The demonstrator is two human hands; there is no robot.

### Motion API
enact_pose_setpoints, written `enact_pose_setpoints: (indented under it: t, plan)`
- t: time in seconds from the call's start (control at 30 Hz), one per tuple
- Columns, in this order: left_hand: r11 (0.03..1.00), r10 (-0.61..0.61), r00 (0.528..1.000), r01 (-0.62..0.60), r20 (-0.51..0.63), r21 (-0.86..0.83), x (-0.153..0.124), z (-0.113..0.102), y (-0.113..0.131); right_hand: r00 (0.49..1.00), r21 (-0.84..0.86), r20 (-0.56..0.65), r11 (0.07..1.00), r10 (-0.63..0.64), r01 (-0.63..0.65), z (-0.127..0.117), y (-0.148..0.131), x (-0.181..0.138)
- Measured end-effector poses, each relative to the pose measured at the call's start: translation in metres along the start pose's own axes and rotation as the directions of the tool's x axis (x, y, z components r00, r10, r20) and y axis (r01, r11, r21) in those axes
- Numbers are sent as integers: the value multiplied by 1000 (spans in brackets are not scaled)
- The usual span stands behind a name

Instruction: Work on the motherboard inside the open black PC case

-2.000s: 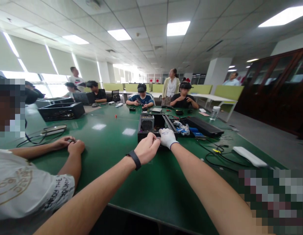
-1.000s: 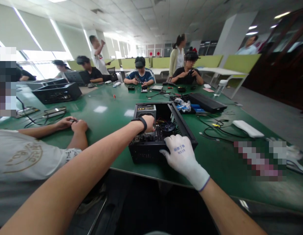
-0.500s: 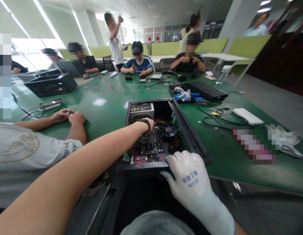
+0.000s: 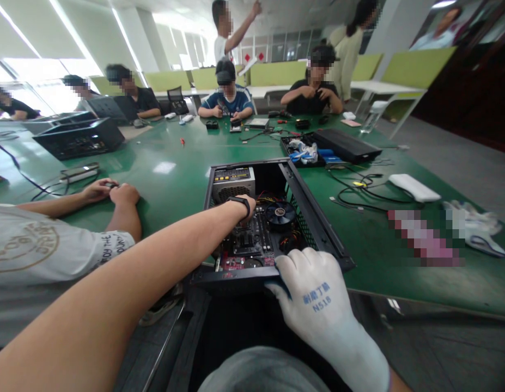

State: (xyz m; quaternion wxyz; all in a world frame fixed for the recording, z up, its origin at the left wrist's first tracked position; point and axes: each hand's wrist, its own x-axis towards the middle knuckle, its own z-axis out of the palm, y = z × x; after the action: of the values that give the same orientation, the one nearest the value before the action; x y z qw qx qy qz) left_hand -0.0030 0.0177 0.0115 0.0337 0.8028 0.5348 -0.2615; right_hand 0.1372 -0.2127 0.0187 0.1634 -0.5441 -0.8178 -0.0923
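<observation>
An open black computer case (image 4: 317,215) lies on the green table's near edge, its inside facing up. My left hand (image 4: 248,206), bare with a black wristband, reaches into it beside the power supply (image 4: 233,188). Its fingers are hidden behind the wrist and the parts, so what they touch does not show. Below is the motherboard (image 4: 252,239), with a round black cooling fan (image 4: 280,213) to the right of the hand. My right hand (image 4: 311,286), in a white work glove, is closed over the near rim of the case, thumb underneath.
At left, a co-worker's hands (image 4: 113,190) rest on the table (image 4: 174,190). On the right lie cables (image 4: 358,188), a white box-shaped thing (image 4: 414,188) and loose gloves (image 4: 476,228). A black toolbox (image 4: 346,147) sits farther back. Another computer case (image 4: 78,139) stands far left.
The view has shifted slightly. Both my hands keep their places, left inside the case and right on its rim. In the background, the standing people have moved to the right.
</observation>
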Motion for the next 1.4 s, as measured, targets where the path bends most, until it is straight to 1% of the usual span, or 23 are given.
enact_pose_setpoints:
  t: [0.07, 0.2, 0.33, 0.4, 0.5, 0.67, 0.83, 0.93, 1.03, 1.17, 1.33, 1.4]
  plan:
    - [1000, 9, 1000, -9, -1, 3, -1, 0, 0, 1000, -1, 2, 1000, 0, 0, 0, 0, 0]
    - [999, -5, 1000, 4, -23, -44, 2, 2, -3, 1000, -8, -1, 1000, -3, 3, 0, 0, -1]
    - [1000, -22, 1000, 22, 18, -21, 10, 6, -4, 1000, -2, 5, 1000, 2, -2, 0, 0, -1]
    - [1000, -20, 1000, 21, 17, -24, 12, 6, -4, 1000, 0, 15, 1000, 5, -5, 0, 0, -2]
    - [999, -19, 1000, 20, 10, -40, 9, 5, -4, 1000, -3, 25, 1000, 6, -6, 1, 0, -1]
    - [1000, 12, 1000, -12, -5, -10, 4, 4, -4, 1000, -11, 29, 1000, 6, -6, 1, 0, -1]
    - [1000, -10, 1000, 9, -11, -26, 7, 5, -4, 1000, -19, 16, 1000, 5, -4, 1, 1, -2]
    - [1000, 5, 1000, -5, 2, -10, 8, 6, -4, 1000, -16, 12, 1000, 2, -2, 2, 1, -2]
    - [1000, 17, 1000, -17, 6, -15, 3, 4, -4, 1000, -13, 7, 1000, 5, -5, 2, 1, -2]
    - [999, 30, 999, -30, -13, -19, -10, -2, 1, 1000, -17, 12, 1000, 1, 0, 2, 0, -1]
    - [993, 84, 994, -90, 71, 77, -18, -9, 6, 1000, -22, 11, 1000, -1, 1, 1, 1, -2]
    - [992, 89, 992, -96, 91, 75, -17, -8, 5, 1000, -22, 5, 1000, 4, -3, 1, 0, -2]
